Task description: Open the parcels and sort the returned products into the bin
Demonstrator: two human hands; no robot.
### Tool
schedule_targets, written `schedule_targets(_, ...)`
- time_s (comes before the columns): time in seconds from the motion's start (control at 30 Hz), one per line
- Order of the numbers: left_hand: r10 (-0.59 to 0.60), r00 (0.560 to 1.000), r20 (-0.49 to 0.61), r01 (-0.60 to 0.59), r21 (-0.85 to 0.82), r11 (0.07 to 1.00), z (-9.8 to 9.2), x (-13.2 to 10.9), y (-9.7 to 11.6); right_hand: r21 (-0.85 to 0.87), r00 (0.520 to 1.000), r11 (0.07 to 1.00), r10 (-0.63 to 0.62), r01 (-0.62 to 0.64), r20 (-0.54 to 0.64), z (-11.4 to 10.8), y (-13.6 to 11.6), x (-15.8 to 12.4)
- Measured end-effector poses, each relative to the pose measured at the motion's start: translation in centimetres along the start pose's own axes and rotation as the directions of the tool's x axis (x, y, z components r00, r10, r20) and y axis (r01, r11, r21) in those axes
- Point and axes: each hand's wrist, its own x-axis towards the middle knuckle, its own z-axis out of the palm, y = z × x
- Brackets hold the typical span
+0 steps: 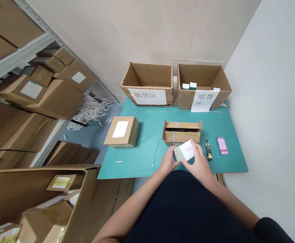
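Observation:
Between my two hands I hold a small white and pale green box [185, 151] with red lettering, tilted above the near side of the table. My left hand [169, 160] grips its green end. On the white end, my right hand [198, 163] has its fingers closed round the edge. Just beyond them lies a cardboard box [181, 136] with its top flaps parted; its inside is dark and I cannot make out what it holds. A black and yellow box cutter [208, 150] rests to the right of my right hand.
A pink pixelated item [222, 145] lies on the green table [147, 158] at right. A taped carton [123, 131] with a white label sits at left. Two labelled open bins stand behind, the right bin [185, 101] holding several small boxes. Shelves of cartons [58, 98] fill the left.

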Motion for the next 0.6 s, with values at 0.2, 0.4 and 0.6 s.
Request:
schedule_targets(0.2, 0.073, 0.992, 0.102, -0.068, -0.056, 0.996, 0.0, -0.5, -0.6, -0.014, 0.992, 0.994, -0.106, 0.107, 0.061, -0.1, 2.1, 1.0)
schedule_targets(0.4, 0.028, 0.951, 0.306, 0.044, -0.224, 0.974, -1.3, 0.4, -1.5, 0.134, 0.865, 0.932, -0.362, 0.336, 0.346, 0.5, 5.5, 2.8)
schedule_targets(0.6, -0.013, 0.946, 0.325, 0.107, -0.273, 0.956, 0.1, 1.1, -3.8, 0.213, 0.787, 0.935, -0.353, 0.283, 0.506, 2.5, 8.3, 5.2)
